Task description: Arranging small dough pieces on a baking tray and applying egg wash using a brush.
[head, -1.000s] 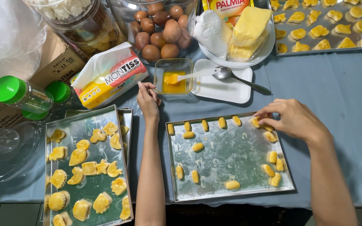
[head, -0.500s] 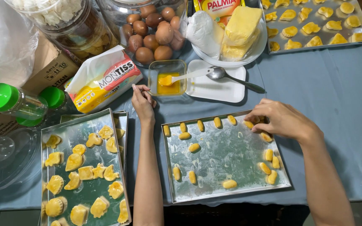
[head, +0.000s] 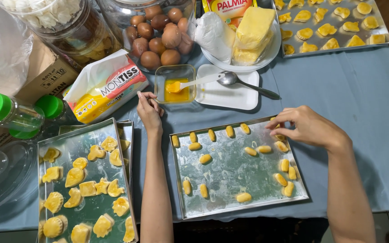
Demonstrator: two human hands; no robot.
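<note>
At the far right corner of the baking tray [head: 230,189], your right hand [head: 309,128] has settled, fingertips pinching a dough piece [head: 279,137]; your left hand [head: 149,110], fingers curled, stays by the egg-wash dish [head: 176,83].

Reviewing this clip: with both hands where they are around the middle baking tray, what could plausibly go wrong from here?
The right hand works at the tray's crowded far right corner; its fingers could dent or shift neighbouring dough pieces. The left hand rests beside the small glass dish of egg wash, whose brush overhangs the rim; a nudge might tip it and spill onto the blue cloth.
</note>
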